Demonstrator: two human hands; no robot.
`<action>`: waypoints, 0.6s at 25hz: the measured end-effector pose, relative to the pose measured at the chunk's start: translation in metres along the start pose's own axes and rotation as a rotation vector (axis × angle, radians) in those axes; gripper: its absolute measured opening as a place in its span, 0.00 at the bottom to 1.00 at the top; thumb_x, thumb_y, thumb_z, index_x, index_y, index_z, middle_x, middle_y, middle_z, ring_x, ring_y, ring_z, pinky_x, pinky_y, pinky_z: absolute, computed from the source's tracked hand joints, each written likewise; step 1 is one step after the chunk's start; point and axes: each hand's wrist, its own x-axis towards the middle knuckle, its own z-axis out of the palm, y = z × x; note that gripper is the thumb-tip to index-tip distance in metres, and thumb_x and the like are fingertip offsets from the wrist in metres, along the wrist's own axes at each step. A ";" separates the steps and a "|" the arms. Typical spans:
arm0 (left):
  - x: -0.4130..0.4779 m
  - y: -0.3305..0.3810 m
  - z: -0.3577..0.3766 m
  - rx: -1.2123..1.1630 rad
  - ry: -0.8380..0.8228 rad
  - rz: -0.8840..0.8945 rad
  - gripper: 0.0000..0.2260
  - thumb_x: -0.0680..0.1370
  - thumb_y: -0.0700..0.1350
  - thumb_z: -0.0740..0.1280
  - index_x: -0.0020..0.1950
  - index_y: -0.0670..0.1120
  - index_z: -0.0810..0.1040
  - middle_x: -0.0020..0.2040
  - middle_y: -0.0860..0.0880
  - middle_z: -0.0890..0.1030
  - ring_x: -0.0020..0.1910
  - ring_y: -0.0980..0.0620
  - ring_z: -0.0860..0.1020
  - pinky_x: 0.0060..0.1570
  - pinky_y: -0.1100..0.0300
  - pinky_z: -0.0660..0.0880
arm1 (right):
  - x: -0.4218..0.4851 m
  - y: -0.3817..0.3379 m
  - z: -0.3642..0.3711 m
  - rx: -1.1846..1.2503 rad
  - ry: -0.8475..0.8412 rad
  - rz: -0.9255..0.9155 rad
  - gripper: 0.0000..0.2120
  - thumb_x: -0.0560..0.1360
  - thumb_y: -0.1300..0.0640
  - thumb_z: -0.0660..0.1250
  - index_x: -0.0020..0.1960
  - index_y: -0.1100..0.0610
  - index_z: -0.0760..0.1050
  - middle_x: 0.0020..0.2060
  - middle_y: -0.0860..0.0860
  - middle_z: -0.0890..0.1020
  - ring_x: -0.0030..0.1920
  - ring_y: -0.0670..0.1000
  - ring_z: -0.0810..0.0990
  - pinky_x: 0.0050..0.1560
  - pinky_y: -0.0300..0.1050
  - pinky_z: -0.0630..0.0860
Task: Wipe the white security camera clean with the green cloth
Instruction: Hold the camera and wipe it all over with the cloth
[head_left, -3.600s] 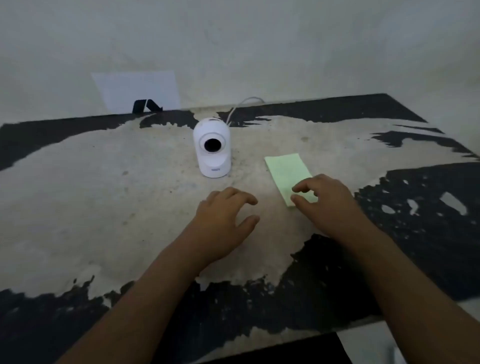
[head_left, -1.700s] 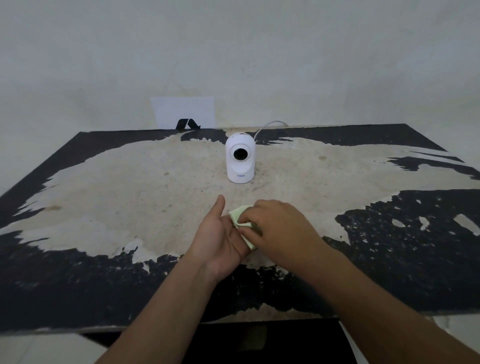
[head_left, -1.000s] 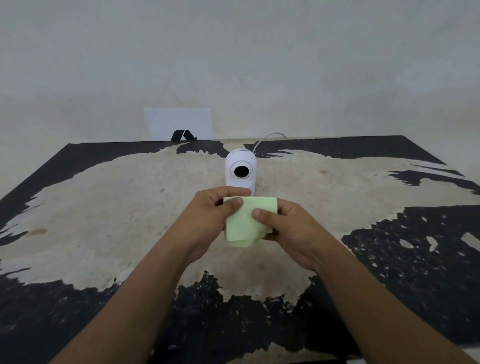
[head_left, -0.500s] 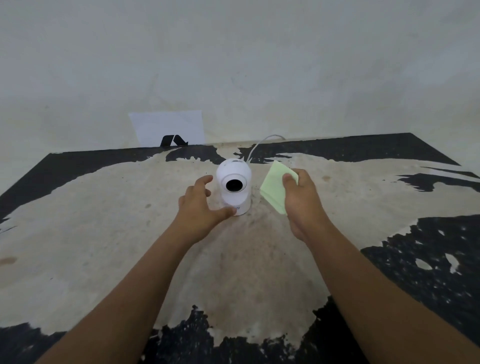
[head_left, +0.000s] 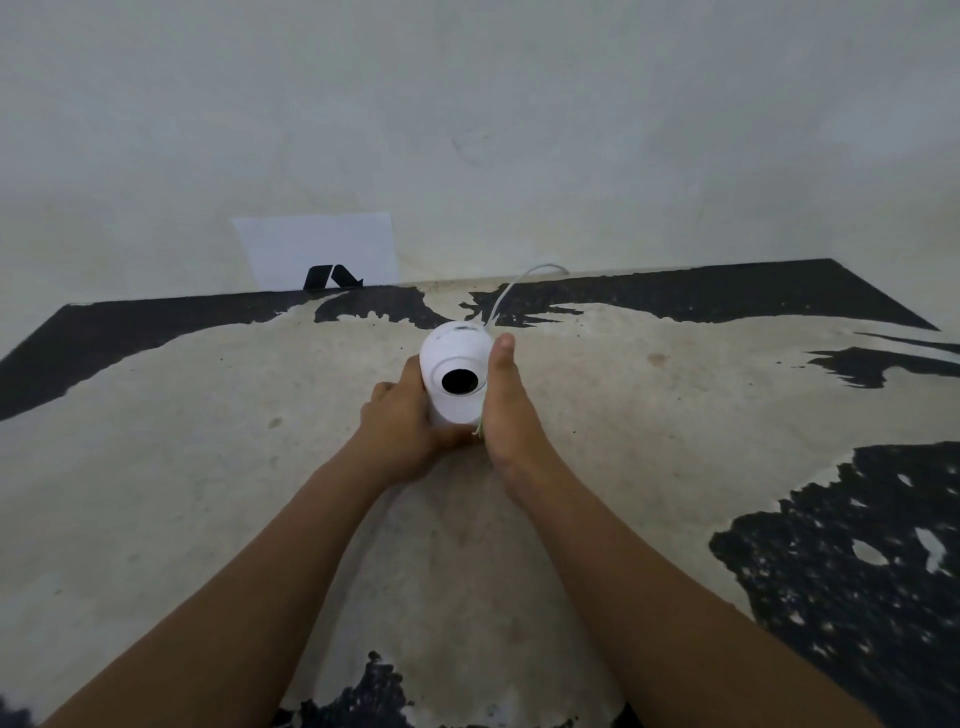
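Wiping starts: both hands closing on the white security camera, mid-counter.

Left hand (head_left: 402, 421) is clamping the white security camera (head_left: 456, 376) low on its body; right hand (head_left: 506, 410) is pressing the green cloth (head_left: 478, 428), mostly hidden, flat against its right side. Judgement: keeping the base steadied and strokes light around the lens, minding the cable (head_left: 511, 288) behind, on the worn counter (head_left: 675, 415).

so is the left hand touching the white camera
Touching. The head view shows the left hand wrapped around the lower side of the white camera, no gap between them.
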 end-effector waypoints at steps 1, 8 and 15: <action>0.000 -0.001 0.000 0.009 0.001 0.002 0.45 0.58 0.66 0.69 0.69 0.52 0.58 0.61 0.47 0.76 0.58 0.44 0.71 0.58 0.44 0.70 | 0.000 -0.002 0.003 0.028 0.017 -0.018 0.39 0.70 0.28 0.44 0.73 0.49 0.63 0.68 0.53 0.73 0.67 0.52 0.71 0.70 0.55 0.65; 0.005 -0.005 0.003 0.066 0.018 0.006 0.42 0.65 0.59 0.74 0.71 0.50 0.55 0.64 0.45 0.73 0.60 0.42 0.68 0.58 0.46 0.69 | 0.008 -0.016 0.004 0.009 0.039 -0.026 0.48 0.60 0.22 0.43 0.71 0.48 0.66 0.66 0.53 0.75 0.66 0.54 0.73 0.69 0.56 0.66; 0.007 -0.007 0.005 0.042 0.005 -0.007 0.41 0.66 0.56 0.74 0.71 0.50 0.55 0.64 0.44 0.72 0.61 0.42 0.67 0.57 0.47 0.66 | -0.007 -0.002 -0.002 -0.130 0.014 -0.061 0.53 0.57 0.19 0.38 0.72 0.46 0.64 0.67 0.53 0.74 0.68 0.56 0.70 0.71 0.59 0.63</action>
